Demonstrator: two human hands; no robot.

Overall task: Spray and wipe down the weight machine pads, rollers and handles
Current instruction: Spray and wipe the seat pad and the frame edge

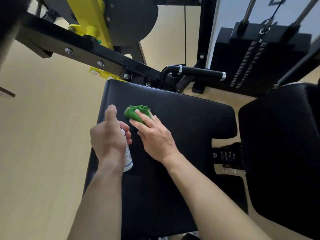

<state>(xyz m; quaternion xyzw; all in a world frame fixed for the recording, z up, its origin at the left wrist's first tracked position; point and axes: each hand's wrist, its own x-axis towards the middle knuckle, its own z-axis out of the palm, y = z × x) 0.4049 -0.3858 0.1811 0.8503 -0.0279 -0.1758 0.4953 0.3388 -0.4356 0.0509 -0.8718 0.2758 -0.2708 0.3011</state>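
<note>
Your left hand (109,135) is wrapped around a small white spray bottle (128,158). The fingers curl round its body, the thumb points up and away from you, and the bottle's lower end sticks out below your palm. I cannot see the nozzle behind the hand.

Your right hand (154,134) lies just beside it with the fingers stretched out fairly flat, pressing a bunched green cloth (134,113) down onto the black seat pad (181,122). The cloth sits under your fingertips, on the half of the pad further from you and towards its left side. Both hands are over the pad, close together without touching.

To the right, across a narrow gap that shows the bracket beneath, is the black back pad (280,144). Beyond the seat pad's far edge a black-gripped handle (200,73) with silver end rings juts out to the right. Behind that handle stands the weight stack (251,61). A black frame beam (78,47) runs diagonally from the upper left, with a yellow arm (91,19) above it. The floor (43,135) is pale beige.
</note>
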